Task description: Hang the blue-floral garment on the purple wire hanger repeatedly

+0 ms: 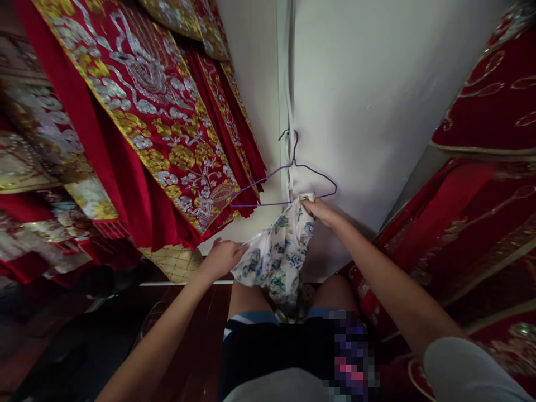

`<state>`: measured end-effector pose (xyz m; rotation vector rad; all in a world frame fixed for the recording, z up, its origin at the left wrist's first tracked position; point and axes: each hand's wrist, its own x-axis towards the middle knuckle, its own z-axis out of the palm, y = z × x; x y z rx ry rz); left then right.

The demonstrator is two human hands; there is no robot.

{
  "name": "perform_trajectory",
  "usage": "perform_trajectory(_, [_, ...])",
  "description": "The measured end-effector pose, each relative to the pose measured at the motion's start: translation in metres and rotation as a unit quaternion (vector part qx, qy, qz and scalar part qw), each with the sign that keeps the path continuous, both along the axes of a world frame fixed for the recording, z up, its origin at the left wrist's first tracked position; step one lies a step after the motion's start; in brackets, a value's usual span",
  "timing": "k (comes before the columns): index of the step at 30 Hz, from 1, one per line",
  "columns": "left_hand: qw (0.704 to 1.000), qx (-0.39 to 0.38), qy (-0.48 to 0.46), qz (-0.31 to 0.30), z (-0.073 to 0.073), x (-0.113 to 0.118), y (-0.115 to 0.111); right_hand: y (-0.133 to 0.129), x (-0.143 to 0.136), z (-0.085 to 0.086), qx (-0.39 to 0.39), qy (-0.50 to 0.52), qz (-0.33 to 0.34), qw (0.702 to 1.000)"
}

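A white garment with a blue and green floral print hangs between my two hands, its lower end falling between my knees. My left hand grips its left edge, thumb pressed on the cloth. Higher up, my right hand pinches the top right corner near the bottom bar of a purple wire hanger. The hanger is hooked on a pale cord or strip by the wall. The garment's top right corner overlaps the hanger's bar; I cannot tell whether the cloth is looped over it.
Red clothes embroidered in gold and silver hang close on the left, their hems near the hanger. More red embroidered garments fill the right side. A white wall stands ahead, above a dark reddish floor.
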<state>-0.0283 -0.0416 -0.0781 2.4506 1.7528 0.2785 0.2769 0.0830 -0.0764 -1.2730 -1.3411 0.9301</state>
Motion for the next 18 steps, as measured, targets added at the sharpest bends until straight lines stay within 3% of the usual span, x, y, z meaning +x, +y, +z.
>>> perform_trajectory(5, [0.983,0.066,-0.158,-0.066,0.012,-0.012,-0.001,-0.011,0.022,-0.01,0.028,-0.008,-0.07,0.997])
perform_trajectory(12, [0.955,0.151,-0.255,-0.007,0.038,0.003,0.023,-0.048,0.056,0.019,0.111,-0.041,-0.045,0.992])
perform_trajectory(18, [0.926,0.166,-0.338,-0.01,0.061,0.028,0.055,-0.063,0.05,0.025,0.124,-0.063,-0.038,0.99])
